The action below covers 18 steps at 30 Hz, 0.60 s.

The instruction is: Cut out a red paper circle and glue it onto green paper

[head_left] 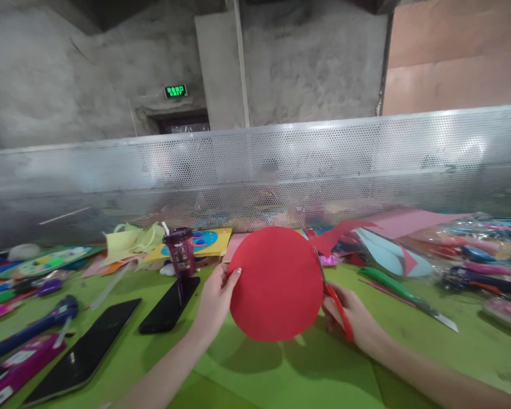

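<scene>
A round red paper disc [276,283] is held upright above the green table. My left hand [216,301] pinches its left edge, thumb on the front. My right hand [352,319] grips red-handled scissors [333,297], whose blades meet the disc's right edge. A curled red paper strip [338,233] trails off up and to the right from the blades.
Two black phones [169,305] [85,351] lie on the green table [315,375] to the left, beside a dark cup with a straw [181,253]. A green-handled knife [404,295] lies right. Craft paper and packaged tools crowd both sides. A perforated metal screen [281,165] stands behind.
</scene>
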Each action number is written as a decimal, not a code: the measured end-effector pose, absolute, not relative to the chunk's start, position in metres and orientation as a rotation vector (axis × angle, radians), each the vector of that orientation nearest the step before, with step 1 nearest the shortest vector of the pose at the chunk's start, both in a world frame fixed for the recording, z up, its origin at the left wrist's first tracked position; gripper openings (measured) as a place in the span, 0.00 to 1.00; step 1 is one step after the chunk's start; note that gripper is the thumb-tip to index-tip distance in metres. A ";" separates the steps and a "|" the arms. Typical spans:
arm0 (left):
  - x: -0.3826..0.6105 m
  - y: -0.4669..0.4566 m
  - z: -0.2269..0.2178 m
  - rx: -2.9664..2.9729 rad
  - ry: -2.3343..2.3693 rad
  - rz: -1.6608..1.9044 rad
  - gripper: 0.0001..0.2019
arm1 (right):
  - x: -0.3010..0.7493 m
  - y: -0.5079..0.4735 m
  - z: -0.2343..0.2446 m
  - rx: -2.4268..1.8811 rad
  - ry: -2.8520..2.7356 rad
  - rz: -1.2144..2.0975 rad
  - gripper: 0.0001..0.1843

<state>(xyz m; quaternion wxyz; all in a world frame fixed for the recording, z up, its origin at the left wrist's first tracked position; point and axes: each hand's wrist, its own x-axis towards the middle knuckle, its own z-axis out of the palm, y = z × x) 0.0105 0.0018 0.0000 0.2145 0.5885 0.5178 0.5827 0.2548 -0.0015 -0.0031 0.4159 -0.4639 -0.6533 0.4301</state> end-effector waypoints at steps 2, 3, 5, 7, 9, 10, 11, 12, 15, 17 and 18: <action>0.011 0.002 0.000 1.632 1.420 1.616 0.12 | 0.255 -0.001 -0.004 -1.161 -1.640 1.084 0.08; 0.011 0.002 0.001 1.629 1.418 1.614 0.12 | 0.255 0.000 -0.006 -1.152 -1.641 1.085 0.08; 0.012 0.001 0.001 1.624 1.429 1.605 0.12 | 0.256 0.002 -0.008 -1.126 -1.639 1.085 0.08; 0.013 0.000 0.002 1.620 1.438 1.602 0.12 | 0.256 0.003 -0.010 -1.112 -1.638 1.088 0.08; 0.014 -0.001 0.002 1.617 1.425 1.602 0.12 | 0.256 0.003 -0.010 -1.122 -1.635 1.086 0.08; 0.014 -0.001 0.002 1.619 1.417 1.603 0.12 | 0.256 0.002 -0.010 -1.127 -1.637 1.085 0.08; 0.014 -0.001 0.002 1.622 1.412 1.604 0.12 | 0.256 0.001 -0.009 -1.131 -1.636 1.084 0.08; 0.014 -0.001 0.002 1.627 1.414 1.606 0.12 | 0.255 0.001 -0.008 -1.135 -1.634 1.084 0.08; 0.014 -0.001 0.002 1.640 1.439 1.612 0.12 | 0.255 0.000 -0.007 -1.140 -1.632 1.088 0.09; 0.013 -0.001 0.002 1.640 1.451 1.617 0.12 | 0.256 0.000 -0.008 -1.145 -1.639 1.086 0.10; 0.012 0.000 0.002 1.641 1.454 1.620 0.12 | 0.256 0.001 -0.009 -1.147 -1.649 1.081 0.10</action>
